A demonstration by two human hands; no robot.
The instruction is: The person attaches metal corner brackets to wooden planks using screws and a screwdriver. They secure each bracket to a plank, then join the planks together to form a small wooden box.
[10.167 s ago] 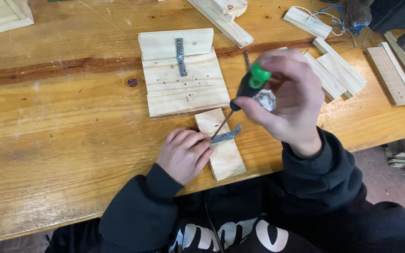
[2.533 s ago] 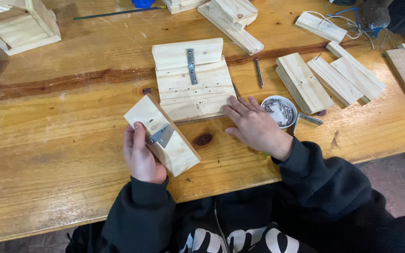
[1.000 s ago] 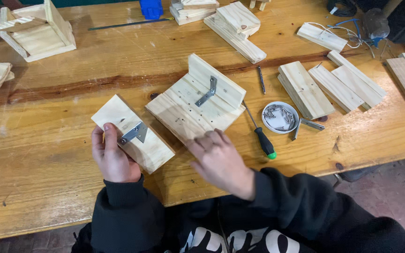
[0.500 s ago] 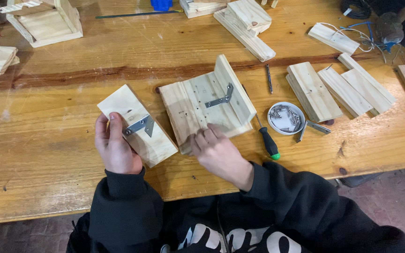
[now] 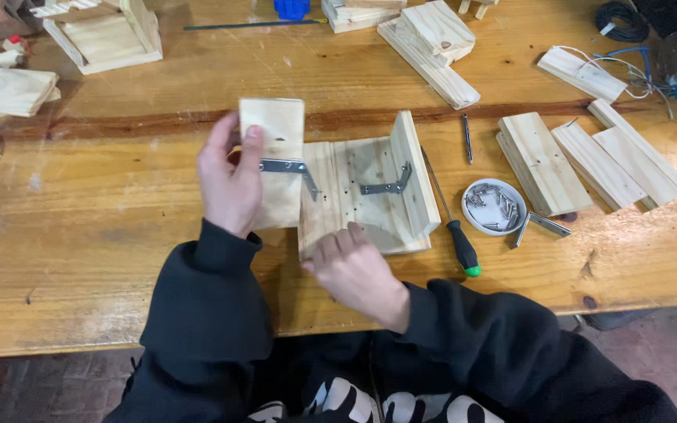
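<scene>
Desk (image 5: 103, 235): worn wooden top, strewn with offcuts.
Left hand (image 5: 231, 182): fingers clamped on a small board (image 5: 276, 160) with a metal bracket (image 5: 285, 167), held against the larger assembly.
Right hand (image 5: 352, 270): fingers spread flat on the L-shaped wooden assembly (image 5: 366, 188), steadying it.
Advice: align edges flush before fastening.
Nearby: screwdriver (image 5: 450, 215), dish of screws (image 5: 494, 207).

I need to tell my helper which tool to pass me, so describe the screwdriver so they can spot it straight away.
Start at the wooden workbench and find the L-shaped wood assembly under the right hand. Just right of it, before the small round dish of screws, lies the screwdriver. It is the only tool with a black handle and a green end cap.
</scene>
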